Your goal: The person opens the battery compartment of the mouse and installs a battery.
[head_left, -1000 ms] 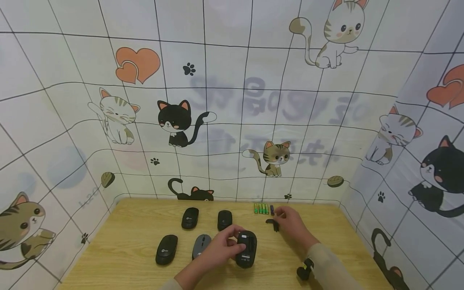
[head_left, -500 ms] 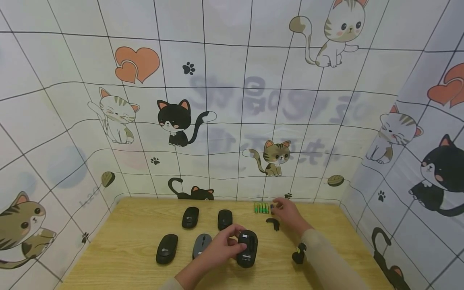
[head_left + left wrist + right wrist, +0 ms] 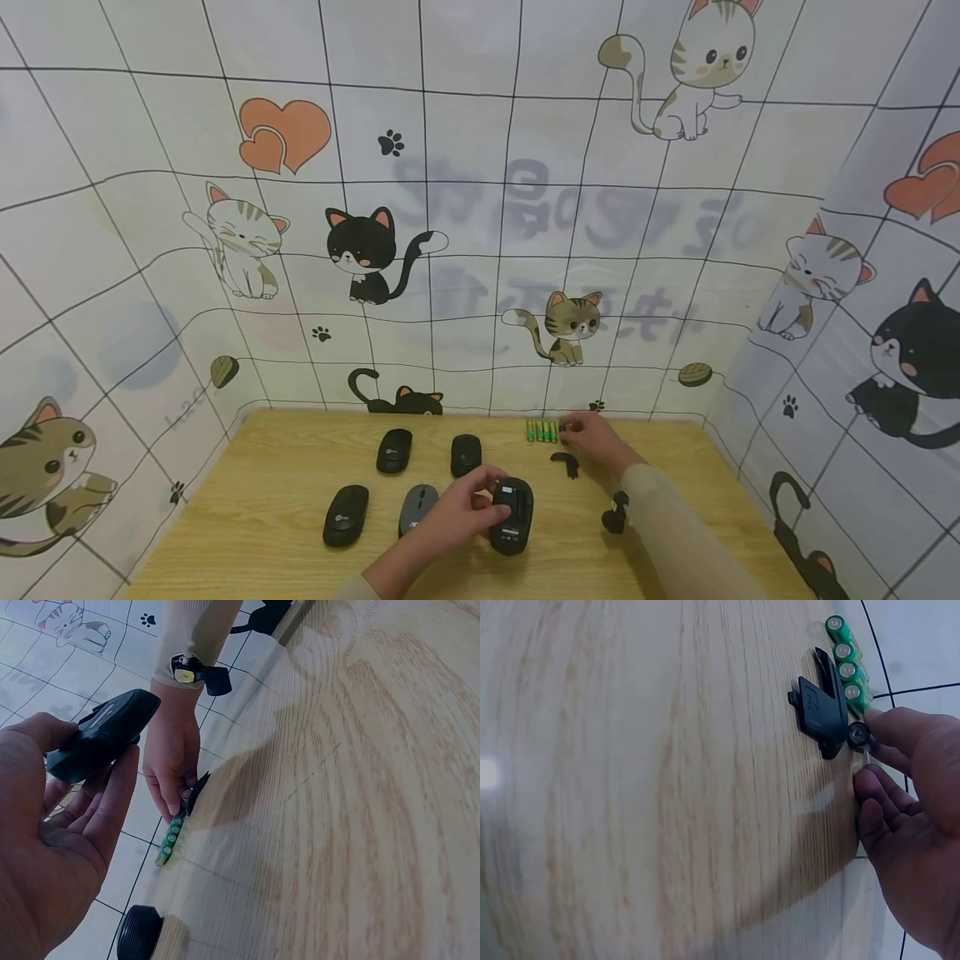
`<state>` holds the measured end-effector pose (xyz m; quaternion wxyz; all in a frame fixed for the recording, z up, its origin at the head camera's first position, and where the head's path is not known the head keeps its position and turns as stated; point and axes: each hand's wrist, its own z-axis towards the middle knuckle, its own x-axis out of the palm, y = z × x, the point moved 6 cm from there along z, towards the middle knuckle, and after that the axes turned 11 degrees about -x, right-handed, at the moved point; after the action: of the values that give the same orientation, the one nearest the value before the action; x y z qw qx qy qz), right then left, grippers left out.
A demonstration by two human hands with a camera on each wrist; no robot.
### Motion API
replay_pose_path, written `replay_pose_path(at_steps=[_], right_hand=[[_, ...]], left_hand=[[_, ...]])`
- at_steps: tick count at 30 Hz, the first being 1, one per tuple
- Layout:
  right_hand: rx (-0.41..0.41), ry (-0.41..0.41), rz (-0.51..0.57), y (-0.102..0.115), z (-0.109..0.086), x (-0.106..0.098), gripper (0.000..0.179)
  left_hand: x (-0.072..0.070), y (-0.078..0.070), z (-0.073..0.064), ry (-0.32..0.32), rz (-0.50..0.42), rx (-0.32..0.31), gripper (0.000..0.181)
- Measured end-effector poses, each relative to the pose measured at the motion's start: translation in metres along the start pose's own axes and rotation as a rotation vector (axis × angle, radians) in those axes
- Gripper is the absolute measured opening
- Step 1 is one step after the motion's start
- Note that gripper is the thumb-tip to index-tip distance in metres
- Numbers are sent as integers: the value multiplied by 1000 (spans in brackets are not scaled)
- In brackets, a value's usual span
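My left hand (image 3: 468, 510) grips a black computer mouse (image 3: 512, 517) with its underside turned up; a long hollow, a battery compartment, shows in it. In the left wrist view the mouse (image 3: 105, 735) sits between thumb and fingers, off the table. At the back of the table my right hand (image 3: 596, 439) pinches a dark battery (image 3: 859, 735) beside a row of several green batteries (image 3: 542, 431). The right wrist view shows its fingertips on either side of that battery. A black battery cover (image 3: 819, 709) with a curved edge lies close by.
Two black mice (image 3: 393, 451) (image 3: 346, 517) stand at left on the wooden table (image 3: 255, 500). A grey mouse (image 3: 417, 507) and a smaller black mouse (image 3: 466, 454) are near my left hand. A cat-printed cloth (image 3: 465, 208) rises behind the table.
My right hand has moved slightly back and left onto the dark battery, its fingers now covering most of it in the head view. My left hand and the mouse stay nearly still.
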<state>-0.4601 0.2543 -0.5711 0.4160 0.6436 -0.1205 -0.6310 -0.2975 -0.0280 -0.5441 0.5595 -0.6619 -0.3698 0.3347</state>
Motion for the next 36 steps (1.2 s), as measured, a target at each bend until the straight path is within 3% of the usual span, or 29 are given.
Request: replay_pose_path(at_steps=[6,15,19,26,30,36], right_hand=[[-23,42,-13,1,2,-3,40],[14,2,10,-7,1,-8,35],[19,-55,5,-12,0,-9,34],[28,-234,28,-13,-9,-12,27],[13,-284,108,-5,-11,-11,28],[-59,-329,266,34,-20,-9,26]], left_hand=[[-1,1,0,4,-10,8,37],[-1,2,0,8,-18,0,37],[-1,2,0,5,-16,-3,37],[-3,3,1,1,-15,-2,37],[-4,3,1,-6,-23,-6,37],[-5,2,0,-16,-24,-21,36]])
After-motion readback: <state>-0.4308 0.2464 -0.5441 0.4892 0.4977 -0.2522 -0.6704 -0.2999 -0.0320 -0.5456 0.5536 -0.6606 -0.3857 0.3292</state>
